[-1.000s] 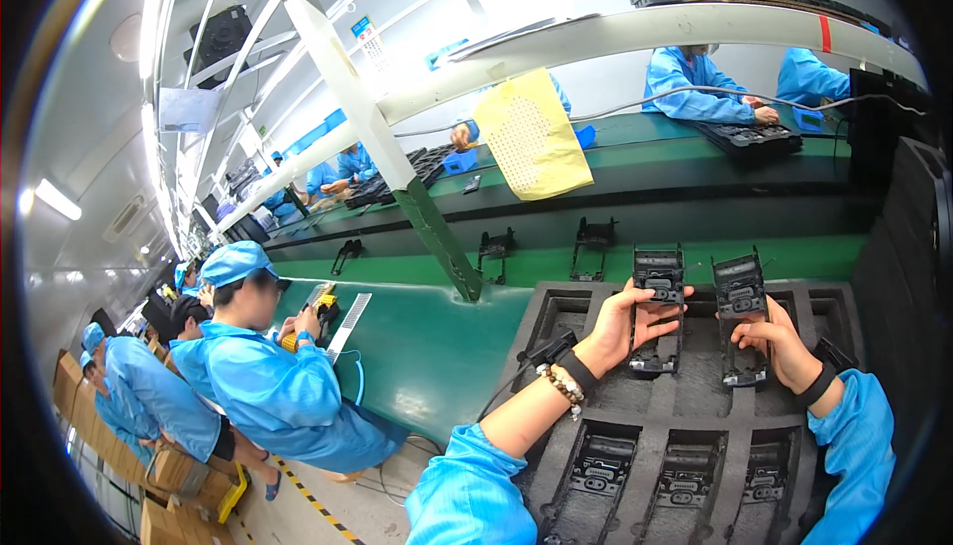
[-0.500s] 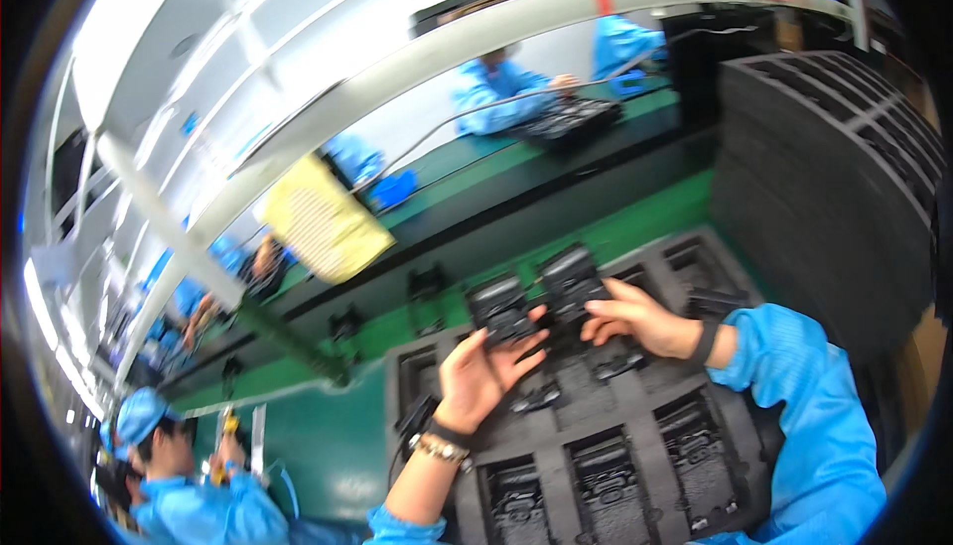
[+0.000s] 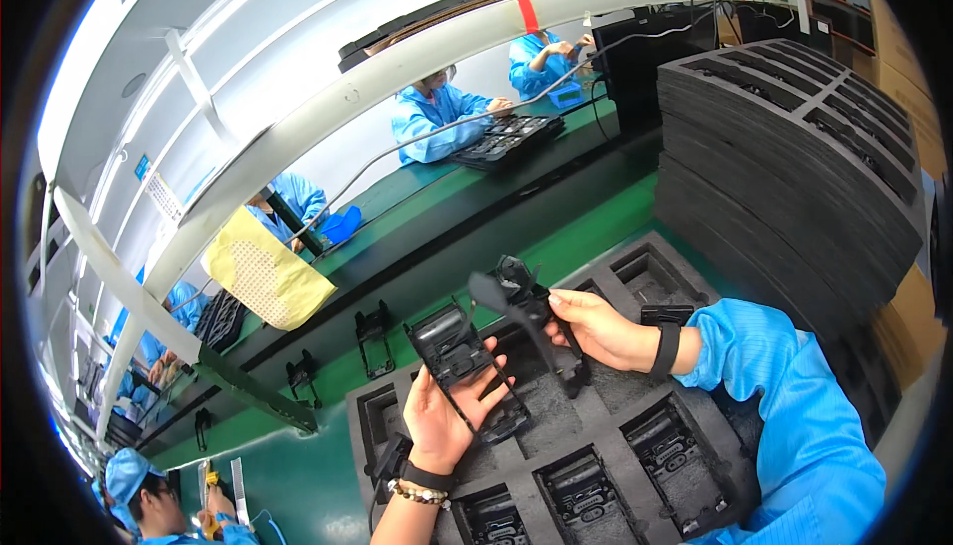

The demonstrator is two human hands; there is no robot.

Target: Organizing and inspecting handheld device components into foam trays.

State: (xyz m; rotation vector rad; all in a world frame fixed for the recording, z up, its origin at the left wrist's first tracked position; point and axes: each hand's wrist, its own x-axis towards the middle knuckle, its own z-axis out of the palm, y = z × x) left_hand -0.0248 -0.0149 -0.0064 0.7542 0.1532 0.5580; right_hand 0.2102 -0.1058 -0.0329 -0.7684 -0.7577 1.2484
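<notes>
My left hand (image 3: 442, 421), palm up, holds a black plastic frame (image 3: 452, 346) with a ribbed, boxy upper part and an open lower part. Its fingers show behind and through the frame. In my right hand (image 3: 601, 332), thumb and fingers pinch a second black plastic frame (image 3: 564, 358), tilted nearly edge-on, close beside the first. Both frames are above a dark grey foam tray (image 3: 650, 247). Similar black parts (image 3: 584, 495) lie in several of the tray's near pockets. Part of the second frame is blurred.
A tall stack of foam trays (image 3: 774, 178) stands at right. More black frames (image 3: 373, 339) stand along the green bench (image 3: 328, 476). A pale overhead rail (image 3: 427, 54) with a hanging yellow cloth (image 3: 268, 272) crosses ahead. Several people in blue work beyond and at left.
The frame in my right hand has turned from facing me to nearly edge-on. My left hand still holds its frame, now lower in view. The whole view has shifted.
</notes>
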